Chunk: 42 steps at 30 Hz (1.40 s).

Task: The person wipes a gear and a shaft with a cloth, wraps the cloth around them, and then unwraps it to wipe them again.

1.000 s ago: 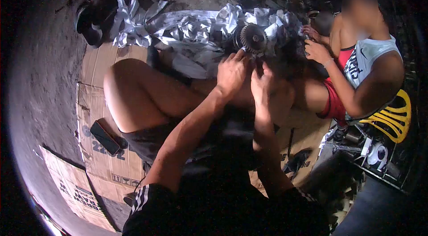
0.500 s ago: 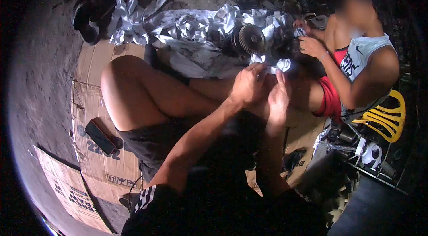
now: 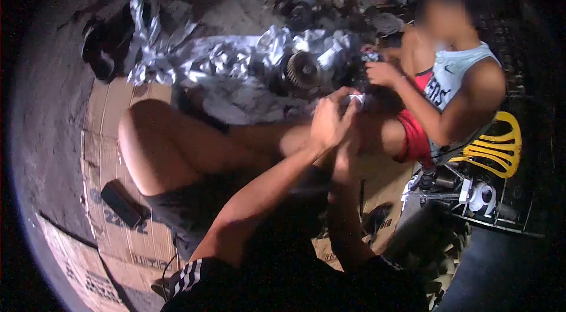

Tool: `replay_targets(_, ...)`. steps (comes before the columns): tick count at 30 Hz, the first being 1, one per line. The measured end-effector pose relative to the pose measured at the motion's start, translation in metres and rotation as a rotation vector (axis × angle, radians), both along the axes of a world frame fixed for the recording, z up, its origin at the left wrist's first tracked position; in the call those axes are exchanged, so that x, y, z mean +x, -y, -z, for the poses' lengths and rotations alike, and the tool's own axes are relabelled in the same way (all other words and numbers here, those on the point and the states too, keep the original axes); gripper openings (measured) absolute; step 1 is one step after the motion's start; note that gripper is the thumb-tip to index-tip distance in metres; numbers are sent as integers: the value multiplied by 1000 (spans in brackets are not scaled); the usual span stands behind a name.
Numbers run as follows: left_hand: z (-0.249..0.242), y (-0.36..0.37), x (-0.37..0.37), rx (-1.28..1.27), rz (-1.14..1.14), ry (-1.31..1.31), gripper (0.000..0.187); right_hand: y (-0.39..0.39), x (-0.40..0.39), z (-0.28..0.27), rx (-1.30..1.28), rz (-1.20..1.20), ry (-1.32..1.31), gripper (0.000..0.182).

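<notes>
My left hand (image 3: 330, 122) is closed at the end of a small crumpled white scrap (image 3: 357, 98), thumb and fingers pinching it. Close behind it, my right hand (image 3: 348, 146) is partly covered by the left, its fingertips up at the same scrap. Both hands are held together above my crossed legs. Just beyond them lies a toothed metal gear (image 3: 302, 70), beside a long heap of crumpled silvery-white strips (image 3: 230, 55).
At right sits another person (image 3: 451, 85) whose hands hold a small object. Near them are a yellow plastic chair back (image 3: 498, 146) and metal parts (image 3: 480, 197). A dark phone (image 3: 121, 203) lies on flattened cardboard (image 3: 106, 147) at left. Dark greasy parts (image 3: 306, 5) lie farther back.
My hands have come together, the left now overlapping the right, and less of the white scrap shows between them. The whole view has shifted, with the surroundings appearing lower and farther left.
</notes>
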<state>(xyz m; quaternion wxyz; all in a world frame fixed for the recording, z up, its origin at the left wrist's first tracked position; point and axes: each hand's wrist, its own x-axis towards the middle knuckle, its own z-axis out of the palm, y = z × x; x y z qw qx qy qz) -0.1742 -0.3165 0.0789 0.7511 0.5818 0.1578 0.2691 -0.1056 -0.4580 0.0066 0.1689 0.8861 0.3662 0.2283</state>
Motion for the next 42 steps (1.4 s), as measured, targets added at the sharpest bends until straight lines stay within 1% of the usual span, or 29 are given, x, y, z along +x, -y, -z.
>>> replay_targets(4, -38, -30, -5, -32, 1, 95, 19, -4, -20, -31, 46, 75, -200, 39)
replay_targets(5, -49, -41, -11, -47, 1, 111, 19, -2, -26, -32, 6, 63, -183, 39)
replay_targets(7, -66, -74, -20, 102, -121, 234, 18, 0, -32, -31, -95, 50, -140, 39)
replay_targets(9, -78, -109, -35, -27, -41, 189, 20, 0, -37, -36, -208, 49, -136, 39)
replay_targets(11, -76, -147, -52, 142, -100, 190, 22, -9, -36, -40, -238, 91, -271, 40)
replay_targets(12, -66, -166, -62, 206, -98, 132, 24, -17, -30, -41, 63, 312, -553, 44)
replay_targets(13, -51, -187, -70, 229, -180, 111, 25, -28, -20, -43, 362, 536, -830, 48)
replay_targets(15, -17, -227, -89, 209, -294, -50, 28, -8, -7, -13, 1005, 389, -1127, 48)
replay_targets(16, 9, -249, -97, 331, -418, -74, 29, -4, 5, -20, 961, 143, -1435, 38)
replay_targets(17, 33, -270, -107, 341, -515, -122, 28, -14, -2, -40, 980, 24, -1585, 28)
replay_targets(18, 31, -279, -122, 362, -556, -378, 28, -18, -3, -49, 838, 51, -1548, 26)
replay_targets(19, 106, -313, -124, 461, -699, -372, 31, -23, -3, -57, 694, 74, -1504, 24)
replay_targets(21, 90, -308, -130, 436, -453, -698, 40, -38, -7, -73, 927, -89, -1596, 21)
replay_targets(23, 144, -312, -108, 641, -385, -829, 55, -63, -14, -86, 1272, -138, -1643, 18)
replay_targets(25, 111, -267, -94, 928, -456, -804, 67, -101, -18, -103, 1351, -264, -1629, 15)
replay_targets(26, 109, -256, -89, 923, -413, -583, 68, -119, -19, -114, 1311, -370, -1680, 18)
replay_targets(27, 106, -246, -82, 916, -364, -357, 70, -136, -20, -126, 1232, -356, -1697, 27)
replay_targets(29, 70, -220, -78, 179, 128, -10, 64, -174, -34, -153, 1127, -465, -1688, 37)
replay_targets(30, 42, -204, -85, 77, 140, -35, 62, -191, -36, -162, 1044, -491, -1671, 43)
replay_targets(31, 32, -193, -90, 57, 95, -43, 68, -205, -32, -162, 992, -455, -1684, 55)
replay_targets(33, 23, -180, -100, -55, 95, -2, 72, -234, -29, -169, 887, -482, -1563, 52)
replay_targets(34, 47, -181, -94, 79, 2, -50, 68, -246, -28, -174, 900, -547, -1501, 50)
replay_targets(35, 28, -179, -102, 8, 42, 31, 61, -258, -27, -176, 908, -614, -1438, 48)
replay_targets(36, 21, -182, -103, 58, 23, -81, 58, -267, -21, -175, 944, -653, -1438, 46)
replay_targets(37, 17, -184, -104, 107, 5, -192, 56, -270, -13, -178, 885, -534, -1461, 42)
replay_targets(39, 25, -190, -96, 111, -31, -127, 58, -278, -7, -188, 950, -569, -1702, 40)
replay_targets(40, 28, -189, -90, 307, -302, -41, 55, -282, -5, -187, 991, -554, -1732, 33)
replay_targets(41, 24, -188, -87, 500, -572, 47, 53, -284, -5, -189, 987, -555, -1732, 33)
replay_targets(42, 21, -188, -87, 379, -558, 86, 52, -285, -4, -191, 1023, -520, -1817, 35)
